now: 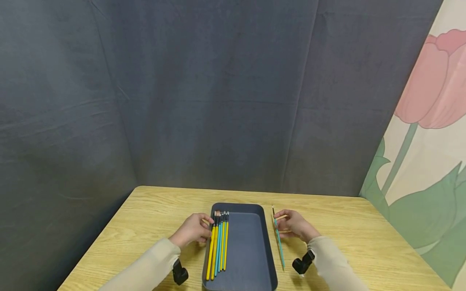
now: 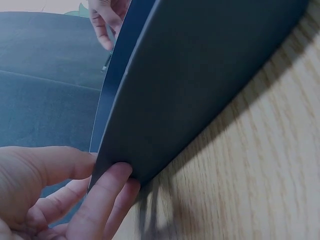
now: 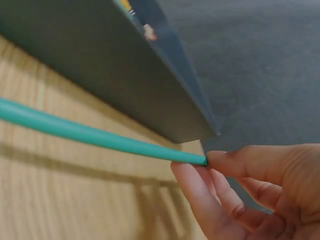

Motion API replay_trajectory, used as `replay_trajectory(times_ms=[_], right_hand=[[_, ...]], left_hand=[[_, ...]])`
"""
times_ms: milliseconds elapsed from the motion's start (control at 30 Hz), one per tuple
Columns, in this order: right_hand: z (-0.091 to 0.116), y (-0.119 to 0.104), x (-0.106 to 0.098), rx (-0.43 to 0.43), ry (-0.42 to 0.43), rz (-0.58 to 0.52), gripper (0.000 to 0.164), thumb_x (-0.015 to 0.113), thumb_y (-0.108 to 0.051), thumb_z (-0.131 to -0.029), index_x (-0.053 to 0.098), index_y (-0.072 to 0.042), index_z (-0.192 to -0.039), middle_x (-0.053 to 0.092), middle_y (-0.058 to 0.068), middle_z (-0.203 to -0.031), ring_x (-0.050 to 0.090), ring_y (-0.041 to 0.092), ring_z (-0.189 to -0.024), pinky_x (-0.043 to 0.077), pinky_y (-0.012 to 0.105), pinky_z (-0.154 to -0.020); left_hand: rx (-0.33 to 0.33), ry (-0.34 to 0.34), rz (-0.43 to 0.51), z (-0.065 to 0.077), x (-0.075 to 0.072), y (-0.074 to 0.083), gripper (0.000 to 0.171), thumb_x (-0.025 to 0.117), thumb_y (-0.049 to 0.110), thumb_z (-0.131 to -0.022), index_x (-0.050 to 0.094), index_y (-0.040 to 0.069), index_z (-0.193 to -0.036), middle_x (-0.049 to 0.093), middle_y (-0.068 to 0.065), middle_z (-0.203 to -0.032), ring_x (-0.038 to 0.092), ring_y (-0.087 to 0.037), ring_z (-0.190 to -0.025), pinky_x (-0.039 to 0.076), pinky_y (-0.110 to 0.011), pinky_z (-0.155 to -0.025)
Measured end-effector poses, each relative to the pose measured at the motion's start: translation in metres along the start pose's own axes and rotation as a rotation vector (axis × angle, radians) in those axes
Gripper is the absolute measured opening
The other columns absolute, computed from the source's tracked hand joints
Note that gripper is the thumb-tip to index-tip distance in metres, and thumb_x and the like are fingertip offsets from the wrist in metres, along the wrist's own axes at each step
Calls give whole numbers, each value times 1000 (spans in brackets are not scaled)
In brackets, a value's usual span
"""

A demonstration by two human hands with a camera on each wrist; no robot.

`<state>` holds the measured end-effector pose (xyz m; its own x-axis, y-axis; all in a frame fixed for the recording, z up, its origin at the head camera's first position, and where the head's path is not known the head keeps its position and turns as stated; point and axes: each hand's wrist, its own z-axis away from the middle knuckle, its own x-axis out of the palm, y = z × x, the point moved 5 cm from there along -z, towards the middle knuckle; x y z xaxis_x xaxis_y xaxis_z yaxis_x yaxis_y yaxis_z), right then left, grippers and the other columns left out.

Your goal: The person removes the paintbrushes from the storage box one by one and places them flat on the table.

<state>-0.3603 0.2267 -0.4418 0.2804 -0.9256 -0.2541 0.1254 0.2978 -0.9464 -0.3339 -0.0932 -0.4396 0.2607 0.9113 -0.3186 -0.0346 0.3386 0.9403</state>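
Note:
Between thumb and fingers, my right hand (image 1: 294, 224) pinches a teal-handled paintbrush (image 3: 100, 137) just outside the tray's right side. The brush's dark ferrule and tip point away from me. On the opposite side, my left hand (image 1: 194, 229) grips the left wall of the dark grey tray (image 2: 165, 75), thumb at the rim and fingers against the outer face. Several yellow and teal paintbrushes (image 1: 218, 246) lie side by side along the tray's left inside, bristles toward the far end. The right part of the tray floor shows bare.
The tray stands on a light wood-grain table (image 1: 164, 202). Behind the table hangs a dark grey curtain (image 1: 218, 101). A tulip-patterned cloth (image 1: 429, 161) hangs at the right. Each sleeve carries a small black wrist camera (image 1: 303, 262).

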Motion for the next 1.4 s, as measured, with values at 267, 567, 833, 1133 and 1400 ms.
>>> replay_trajectory(times_ms=[267, 567, 833, 1133, 1400], right_hand=[[-6, 14, 6, 64, 59, 28, 37, 55, 16, -80, 51, 9, -116, 59, 13, -88, 57, 15, -69, 57, 32, -60], [-9, 17, 9, 57, 55, 60, 34, 59, 15, -80, 53, 10, -113, 58, 10, -82, 59, 12, -64, 57, 29, -57], [-9, 16, 13, 51, 43, 84, 30, 63, 12, -82, 55, 11, -111, 61, 15, -85, 60, 13, -65, 57, 29, -59], [-12, 20, 13, 58, 76, 108, 27, 64, 13, -81, 58, 10, -108, 61, 18, -87, 61, 15, -66, 56, 28, -58], [-12, 21, 12, 61, 78, 110, 26, 65, 12, -82, 59, 9, -107, 62, 15, -85, 61, 14, -67, 56, 28, -58]], left_hand=[[-7, 5, -15, 0, 0, 0, 38, 66, -12, -77, 58, -6, -113, 54, -13, -86, 54, -19, -65, 54, -35, -57], [-14, 11, -26, -1, 0, 0, 38, 67, -12, -76, 59, -6, -113, 55, -13, -87, 55, -19, -66, 56, -36, -59], [-14, 11, -28, 0, -1, 0, 38, 67, -12, -77, 59, -5, -113, 54, -13, -87, 55, -20, -67, 55, -35, -58], [-7, 3, -25, 1, -1, 1, 38, 66, -11, -77, 58, -6, -114, 53, -13, -86, 53, -19, -65, 54, -34, -57], [-18, 7, -33, 0, 0, 1, 37, 66, -11, -78, 58, -6, -114, 53, -12, -86, 53, -18, -65, 53, -33, -57]])
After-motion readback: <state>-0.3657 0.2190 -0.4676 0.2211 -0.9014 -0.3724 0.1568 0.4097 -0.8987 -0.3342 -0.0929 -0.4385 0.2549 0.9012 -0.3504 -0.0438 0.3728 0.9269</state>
